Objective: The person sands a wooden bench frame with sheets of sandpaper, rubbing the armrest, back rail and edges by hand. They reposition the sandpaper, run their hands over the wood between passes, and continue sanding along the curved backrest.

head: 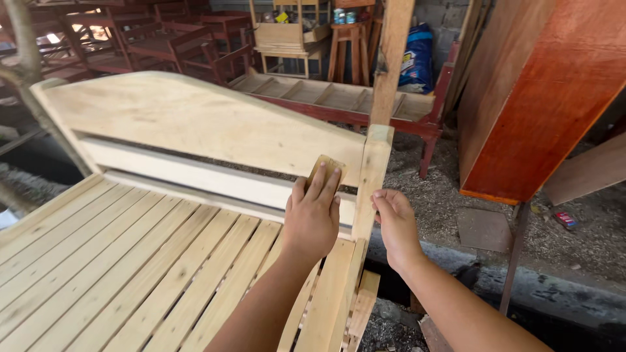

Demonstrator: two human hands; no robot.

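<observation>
An unfinished pale wooden bed frame fills the left, with a curved headboard (pixel 195 117) and a deck of slats (pixel 130 261). My left hand (pixel 313 218) presses a small tan piece of sandpaper (pixel 325 167) flat against the lower right end of the headboard, next to the corner post (pixel 373 176). My right hand (pixel 396 228) lies against the outer side of that post, with its fingers curled onto the post's edge.
A large red-brown varnished panel (pixel 548 98) leans at the right. A second bare wooden frame (pixel 326 94) stands behind the headboard, and a wooden upright (pixel 391 58) rises above the post. Stained chairs (pixel 163 39) and a blue sack (pixel 416 58) stand at the back. Sawdust covers the ground (pixel 456 195).
</observation>
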